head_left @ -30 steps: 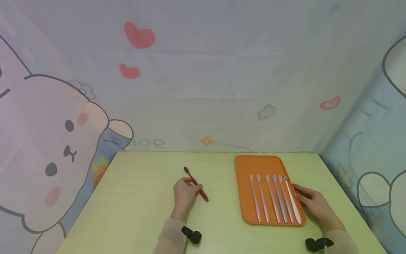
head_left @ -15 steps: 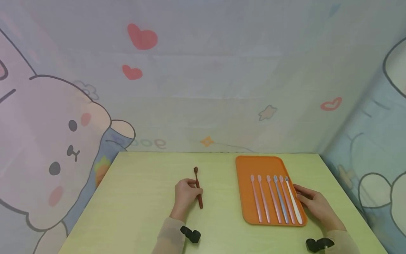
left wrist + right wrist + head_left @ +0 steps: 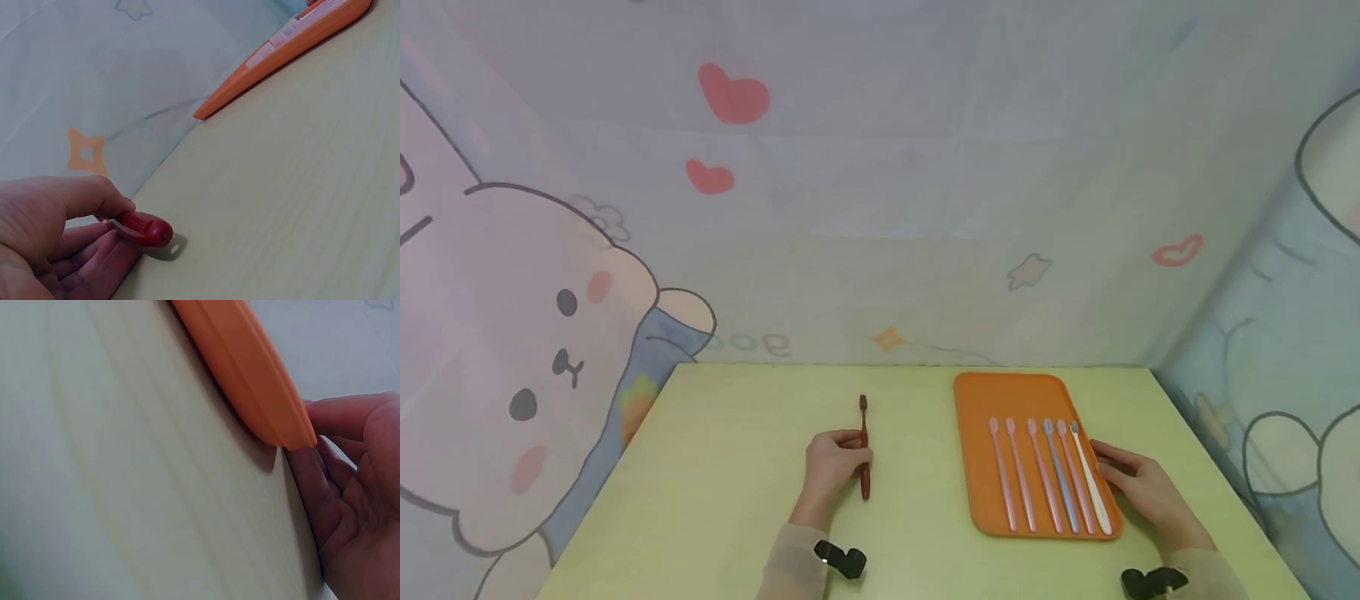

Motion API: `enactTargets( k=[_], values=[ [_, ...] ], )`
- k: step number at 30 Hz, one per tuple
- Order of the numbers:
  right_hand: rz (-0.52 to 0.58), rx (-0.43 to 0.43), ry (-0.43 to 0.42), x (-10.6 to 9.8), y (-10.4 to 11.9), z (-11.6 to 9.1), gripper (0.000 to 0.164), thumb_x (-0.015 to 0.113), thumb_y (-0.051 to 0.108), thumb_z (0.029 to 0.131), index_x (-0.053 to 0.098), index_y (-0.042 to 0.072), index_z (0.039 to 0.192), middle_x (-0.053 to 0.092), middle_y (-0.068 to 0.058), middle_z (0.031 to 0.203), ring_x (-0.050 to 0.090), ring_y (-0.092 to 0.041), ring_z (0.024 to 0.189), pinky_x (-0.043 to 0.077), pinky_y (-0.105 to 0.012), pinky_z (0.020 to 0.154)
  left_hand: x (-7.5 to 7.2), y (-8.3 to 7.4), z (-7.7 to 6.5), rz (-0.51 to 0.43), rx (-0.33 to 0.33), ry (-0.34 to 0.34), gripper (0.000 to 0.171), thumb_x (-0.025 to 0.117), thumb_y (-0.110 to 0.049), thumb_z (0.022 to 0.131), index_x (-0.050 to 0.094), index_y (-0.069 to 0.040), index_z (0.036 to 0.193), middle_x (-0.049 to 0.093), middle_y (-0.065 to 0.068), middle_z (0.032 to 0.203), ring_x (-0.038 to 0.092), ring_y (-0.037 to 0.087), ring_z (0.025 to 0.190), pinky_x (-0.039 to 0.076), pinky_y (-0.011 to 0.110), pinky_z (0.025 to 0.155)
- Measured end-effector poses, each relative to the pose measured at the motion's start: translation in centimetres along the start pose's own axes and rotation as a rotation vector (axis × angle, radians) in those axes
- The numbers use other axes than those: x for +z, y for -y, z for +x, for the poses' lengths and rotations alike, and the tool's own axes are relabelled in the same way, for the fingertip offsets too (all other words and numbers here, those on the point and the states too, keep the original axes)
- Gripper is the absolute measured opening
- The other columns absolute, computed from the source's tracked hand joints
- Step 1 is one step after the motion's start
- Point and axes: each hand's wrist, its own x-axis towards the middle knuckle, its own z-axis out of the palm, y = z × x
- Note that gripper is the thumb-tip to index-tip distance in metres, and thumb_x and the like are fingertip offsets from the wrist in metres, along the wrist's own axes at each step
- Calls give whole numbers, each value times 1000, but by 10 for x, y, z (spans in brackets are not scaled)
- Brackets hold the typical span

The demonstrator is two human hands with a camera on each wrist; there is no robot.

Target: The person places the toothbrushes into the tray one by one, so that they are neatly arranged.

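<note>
My left hand (image 3: 833,467) pinches a dark red toothbrush (image 3: 864,433) between thumb and fingers, close over the table left of the tray. Its bristle head points to the far side. In the left wrist view the handle end (image 3: 150,231) sticks out past my thumb, with its shadow beside it on the table. My right hand (image 3: 1138,483) holds the right edge of an orange tray (image 3: 1015,392), thumb at the rim in the right wrist view. On the tray lie several pink toothbrushes (image 3: 1002,475), a blue toothbrush (image 3: 1062,475) and a white toothbrush (image 3: 1092,479), side by side.
The pale yellow-green table (image 3: 715,467) ends at the back against a printed cloth (image 3: 880,167) that also hangs at both sides. A black wrist mount (image 3: 841,558) sits on the left forearm, and another black mount (image 3: 1153,582) on the right one.
The red toothbrush has turned from a slant to nearly straight away from me, and the left hand has shifted a little left. The right hand and tray have stayed in place.
</note>
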Motion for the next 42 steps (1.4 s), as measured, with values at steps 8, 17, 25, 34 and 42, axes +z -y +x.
enactTargets(
  k=[8,17,25,34,42],
  values=[
    [39,10,13,2,5,-1,59,59,32,101,43,0,148,48,-27,144,52,15,101,54,-20,85,-8,2,-2,-177,3,65,40,80,0,73,74,-4,113,68,12,95,66,21,77,60,33,64],
    [61,22,24,3,3,0,59,59,31,102,42,0,149,47,-27,145,54,12,103,55,-22,85,-14,4,-4,-313,-36,112,47,82,0,77,68,1,121,67,17,100,71,23,77,62,38,67],
    [90,29,28,3,1,-1,59,59,30,101,42,0,149,46,-28,145,56,10,102,56,-24,83,-17,4,-2,-338,-61,139,49,79,4,79,62,5,125,65,18,99,71,25,78,62,40,67],
    [74,24,21,2,2,-1,59,59,30,102,42,0,149,46,-28,145,54,12,101,56,-22,84,-14,1,-2,-369,-58,129,49,82,-1,79,64,1,124,65,15,99,72,26,80,62,38,67],
    [49,28,10,0,1,-1,60,59,32,101,42,0,149,47,-27,145,52,14,102,54,-20,85,9,-12,-10,-370,-23,199,47,81,-2,80,63,3,124,65,15,96,71,22,76,62,37,68]
  ],
)
